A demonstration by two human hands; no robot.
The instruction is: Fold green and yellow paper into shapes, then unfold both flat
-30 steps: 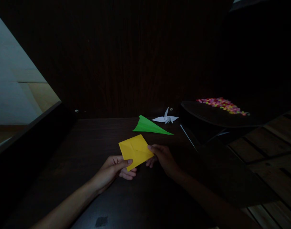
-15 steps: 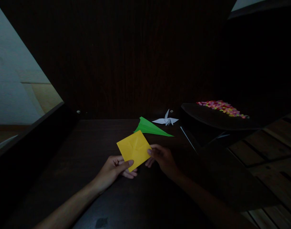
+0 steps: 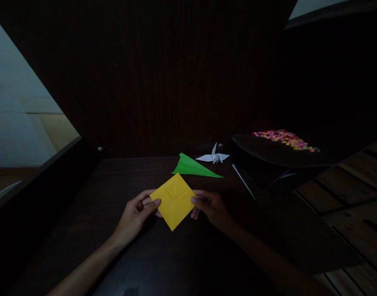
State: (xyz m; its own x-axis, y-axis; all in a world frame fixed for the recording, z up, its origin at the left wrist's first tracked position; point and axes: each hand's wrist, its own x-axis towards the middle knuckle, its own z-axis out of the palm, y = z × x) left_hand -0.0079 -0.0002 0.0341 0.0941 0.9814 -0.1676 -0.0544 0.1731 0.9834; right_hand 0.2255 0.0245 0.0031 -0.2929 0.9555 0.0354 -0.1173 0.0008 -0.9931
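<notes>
A yellow folded paper square [image 3: 174, 202] is held up with one corner pointing toward me, crease lines running across its face. My left hand [image 3: 142, 207] pinches its left corner, thumb on top and fingers behind. At the right corner, my right hand [image 3: 209, 205] grips it the same way; the fingers behind the paper are partly hidden. Just beyond the square lies a green paper plane [image 3: 193, 167] on the dark tabletop [image 3: 120, 181]. Behind that, a white origami crane [image 3: 213, 157] rests near the back panel.
A thin pale strip [image 3: 243, 181] lies right of the paper plane. Farther right, a dark curved surface [image 3: 256, 150] carries a pile of small colourful pieces [image 3: 285, 139]. The table has a raised left edge [image 3: 37, 172] and a tall dark back panel [image 3: 164, 82]. Wooden slats [image 3: 355, 197] show at the right.
The yellow square has turned so its corners point straight toward and away from me. My left hand has moved from the lower edge up to the left corner.
</notes>
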